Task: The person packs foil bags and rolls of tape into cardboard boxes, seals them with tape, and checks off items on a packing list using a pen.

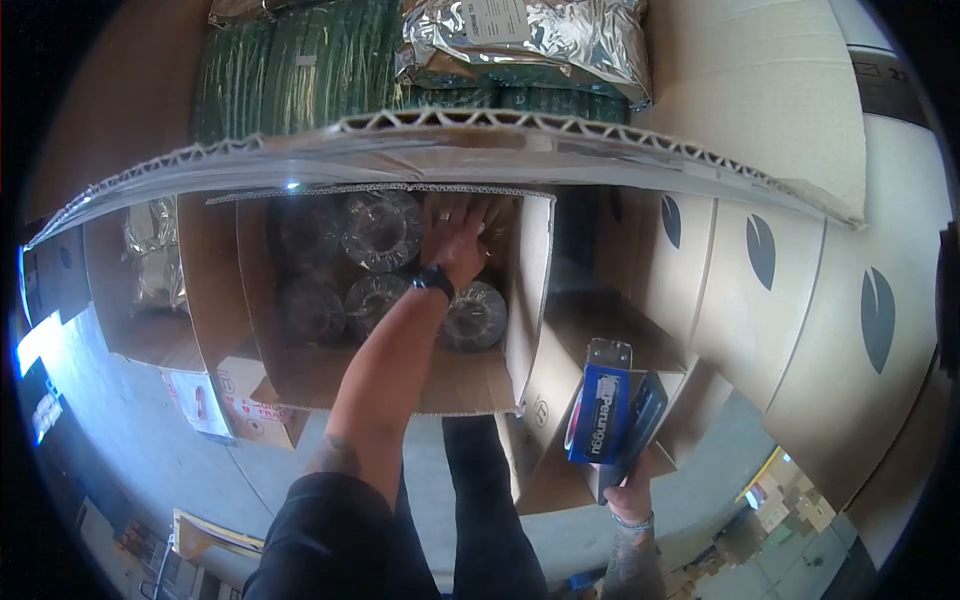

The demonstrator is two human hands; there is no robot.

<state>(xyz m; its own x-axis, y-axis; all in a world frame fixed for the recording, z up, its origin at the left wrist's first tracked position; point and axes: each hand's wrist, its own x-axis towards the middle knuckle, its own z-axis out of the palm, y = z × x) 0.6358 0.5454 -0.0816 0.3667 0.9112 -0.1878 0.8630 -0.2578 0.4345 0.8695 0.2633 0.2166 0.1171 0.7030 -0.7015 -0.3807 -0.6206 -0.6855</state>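
Wrapped rolls (378, 232) in an open cardboard box (300, 375).
Left hand (455, 235) lies flat among them, fingers loose; right hand (628, 478) grips a blue package (600, 412).

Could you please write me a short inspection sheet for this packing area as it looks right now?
Surface: grey floor below; no table seen.
Job's things: open cardboard box holding film-wrapped rolls; blue packet with a dark device behind it.
Clutter: small printed carton and loose cardboard by the box.
Grippers: left hand reaches into the box, on the rolls; right hand grips the blue packet.
Cables: nothing seen.
Surroundings: upper box with green bundles and a foil bag; stacked leaf-printed cartons on the right.
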